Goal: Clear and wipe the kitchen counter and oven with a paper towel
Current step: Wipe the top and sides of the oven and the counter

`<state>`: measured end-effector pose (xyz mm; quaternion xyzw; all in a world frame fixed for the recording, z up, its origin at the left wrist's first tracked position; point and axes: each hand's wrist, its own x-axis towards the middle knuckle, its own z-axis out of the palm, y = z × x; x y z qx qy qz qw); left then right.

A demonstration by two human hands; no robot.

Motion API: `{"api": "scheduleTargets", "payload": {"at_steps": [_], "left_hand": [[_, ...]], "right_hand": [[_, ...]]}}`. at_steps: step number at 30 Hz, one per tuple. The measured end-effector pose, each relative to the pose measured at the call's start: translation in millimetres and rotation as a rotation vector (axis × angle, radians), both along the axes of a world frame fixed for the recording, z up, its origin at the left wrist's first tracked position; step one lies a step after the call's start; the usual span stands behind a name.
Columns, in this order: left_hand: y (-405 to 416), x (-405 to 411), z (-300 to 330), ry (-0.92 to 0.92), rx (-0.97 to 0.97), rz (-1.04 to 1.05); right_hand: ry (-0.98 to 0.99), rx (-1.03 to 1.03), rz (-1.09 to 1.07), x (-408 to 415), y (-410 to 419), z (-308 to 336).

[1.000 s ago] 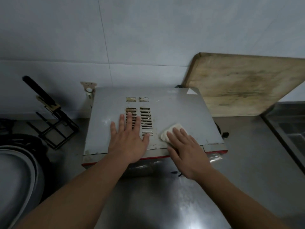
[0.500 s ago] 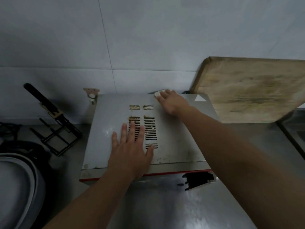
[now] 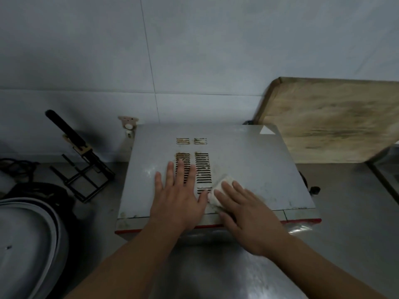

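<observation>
A grey metal oven (image 3: pixel 248 165) with rusty vent slots on top and a red front strip stands on the steel counter (image 3: pixel 345 223) against the tiled wall. My left hand (image 3: pixel 179 199) lies flat on the oven's top, fingers spread over the left vent slots. My right hand (image 3: pixel 248 214) presses a folded white paper towel (image 3: pixel 220 188) onto the top near the front edge, just right of the vents. Its straight fingers cover most of the towel.
A worn wooden cutting board (image 3: pixel 330 121) leans on the wall to the right of the oven. A black wire rack (image 3: pixel 84 169) stands to the left. A large grey round lid (image 3: pixel 28 244) lies at the left edge. A sink rim (image 3: pixel 386 178) shows at far right.
My right hand has pulled the paper towel from the oven's back edge to its front, beside the vents. My left hand has stayed flat on the top.
</observation>
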<state>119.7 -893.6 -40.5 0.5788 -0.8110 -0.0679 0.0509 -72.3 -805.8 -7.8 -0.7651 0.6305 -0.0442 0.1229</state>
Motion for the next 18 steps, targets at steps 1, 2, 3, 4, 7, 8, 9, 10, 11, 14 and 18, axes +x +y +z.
{"api": "scheduleTargets", "payload": {"at_steps": [1,2,3,4,7,8,9,10,11,14,18], "left_hand": [[0,0,0,-0.001,-0.001,0.003],[0,0,0,0.0,0.0,0.005],[0,0,0,0.002,-0.001,0.007],[0,0,0,0.005,-0.003,0.008],[1,0,-1,0.013,-0.01,0.006],[1,0,-3,0.015,-0.016,0.01],[0,0,-4,0.015,-0.022,0.015],[0,0,-5,0.016,-0.026,0.017],[-1,0,-6,0.018,-0.03,0.017],[-2,2,-6,0.01,-0.038,0.012],[-1,3,-7,0.0,-0.027,0.008]], "right_hand": [[-0.012,0.013,0.004,2,-13,5],[-0.024,0.017,0.018,4,-32,11],[-0.025,0.002,0.036,6,-54,14],[0.003,-0.021,0.056,6,-81,16],[0.083,-0.005,0.029,9,-165,15],[0.109,0.028,0.026,11,-192,15],[0.128,0.063,0.024,15,-215,16],[0.139,0.09,0.021,18,-232,18],[0.119,0.097,-0.002,21,-245,20],[0.074,0.054,-0.058,27,-244,16],[0.049,-0.025,0.017,19,-164,7]]}}
